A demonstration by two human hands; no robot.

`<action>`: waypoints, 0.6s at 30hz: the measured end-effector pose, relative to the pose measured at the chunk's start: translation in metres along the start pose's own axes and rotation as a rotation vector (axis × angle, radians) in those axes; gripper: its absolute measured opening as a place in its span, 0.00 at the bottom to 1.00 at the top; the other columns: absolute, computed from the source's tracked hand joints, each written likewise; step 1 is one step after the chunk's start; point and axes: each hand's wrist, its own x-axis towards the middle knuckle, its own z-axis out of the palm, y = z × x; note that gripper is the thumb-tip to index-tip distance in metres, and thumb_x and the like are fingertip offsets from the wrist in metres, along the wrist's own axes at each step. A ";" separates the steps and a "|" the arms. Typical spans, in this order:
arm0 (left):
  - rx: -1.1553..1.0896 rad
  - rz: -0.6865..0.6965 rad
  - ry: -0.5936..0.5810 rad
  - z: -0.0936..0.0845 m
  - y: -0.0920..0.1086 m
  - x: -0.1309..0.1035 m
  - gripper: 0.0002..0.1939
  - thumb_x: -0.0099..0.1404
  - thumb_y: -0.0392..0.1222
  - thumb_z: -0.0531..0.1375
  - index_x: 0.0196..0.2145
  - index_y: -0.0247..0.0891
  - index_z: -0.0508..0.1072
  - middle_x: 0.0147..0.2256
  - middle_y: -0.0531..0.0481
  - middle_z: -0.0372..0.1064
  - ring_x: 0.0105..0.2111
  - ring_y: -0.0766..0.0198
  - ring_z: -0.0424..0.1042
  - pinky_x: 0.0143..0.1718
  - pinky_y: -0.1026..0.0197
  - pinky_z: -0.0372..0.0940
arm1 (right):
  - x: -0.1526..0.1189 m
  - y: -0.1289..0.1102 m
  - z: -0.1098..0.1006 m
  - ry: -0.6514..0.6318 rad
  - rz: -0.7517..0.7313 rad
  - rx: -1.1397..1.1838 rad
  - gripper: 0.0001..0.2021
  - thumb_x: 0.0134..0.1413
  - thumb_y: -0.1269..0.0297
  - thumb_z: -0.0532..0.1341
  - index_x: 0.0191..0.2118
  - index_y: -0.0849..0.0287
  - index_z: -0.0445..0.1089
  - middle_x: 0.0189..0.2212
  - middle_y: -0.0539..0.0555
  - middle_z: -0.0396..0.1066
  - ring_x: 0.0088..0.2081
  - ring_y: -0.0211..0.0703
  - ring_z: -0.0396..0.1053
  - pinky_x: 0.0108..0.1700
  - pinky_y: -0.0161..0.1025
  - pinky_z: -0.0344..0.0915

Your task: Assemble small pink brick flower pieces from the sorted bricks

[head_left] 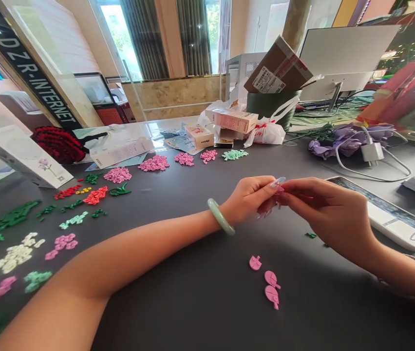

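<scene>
My left hand (pixel 256 195) and my right hand (pixel 324 204) meet above the dark table (pixel 178 292). Between their fingertips is a small pink piece (pixel 279 191), mostly covered by the fingers; both hands are closed on it. Below them on the table lie a pink piece (pixel 255 263) and two more pink pieces (pixel 272 279) (pixel 272 295) close together. A small green piece (pixel 310 235) rests under my right hand.
Piles of pink (pixel 154 163), mint (pixel 235 154), red (pixel 95 195), green (pixel 18 213) and cream pieces (pixel 17 252) spread over the left and back. A tablet (pixel 393 219), white charger (pixel 372 152) and purple flowers (pixel 349 139) are at right; a white box (pixel 21 153) stands left.
</scene>
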 end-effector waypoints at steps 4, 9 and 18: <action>-0.037 -0.029 -0.023 0.000 -0.001 0.001 0.19 0.70 0.52 0.53 0.26 0.37 0.62 0.18 0.59 0.58 0.19 0.74 0.56 0.23 0.66 0.54 | 0.001 -0.002 0.001 0.012 0.004 0.046 0.03 0.52 0.60 0.68 0.32 0.50 0.77 0.29 0.50 0.77 0.29 0.45 0.75 0.31 0.42 0.76; -0.123 -0.049 -0.074 -0.001 -0.002 0.002 0.22 0.67 0.57 0.57 0.27 0.36 0.64 0.19 0.58 0.60 0.19 0.74 0.58 0.23 0.66 0.56 | 0.001 -0.001 0.001 0.030 0.031 0.110 0.03 0.51 0.60 0.69 0.30 0.50 0.77 0.28 0.50 0.77 0.30 0.44 0.75 0.32 0.41 0.76; -0.360 -0.235 -0.127 -0.002 0.000 0.000 0.22 0.60 0.58 0.65 0.29 0.35 0.66 0.21 0.56 0.66 0.19 0.73 0.63 0.21 0.68 0.58 | -0.002 -0.005 -0.001 -0.033 0.186 0.187 0.07 0.50 0.57 0.69 0.28 0.53 0.75 0.23 0.50 0.76 0.24 0.41 0.74 0.25 0.36 0.72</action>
